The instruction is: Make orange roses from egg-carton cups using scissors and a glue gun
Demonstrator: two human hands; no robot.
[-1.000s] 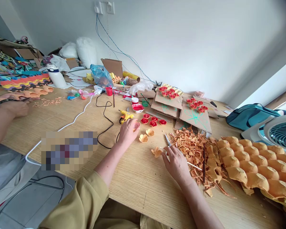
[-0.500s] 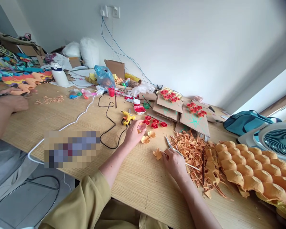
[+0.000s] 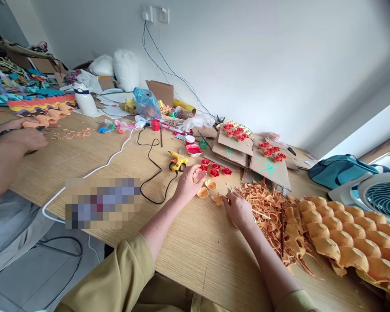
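Many orange scraps (image 3: pixel 264 203) (a tangle) lie beside the right hand (image 3: pixel 238 211).

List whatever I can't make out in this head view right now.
Head view, all of these:
Right hand: its back hides the palm and exact grip.
Pale flower cup: the left hand covers part of it.
Mosaic patch: pixelation hides what is there.
Blue plastic bag: crumpled film obscures any contents.
Fan and orange egg tray: cut off by the right edge.
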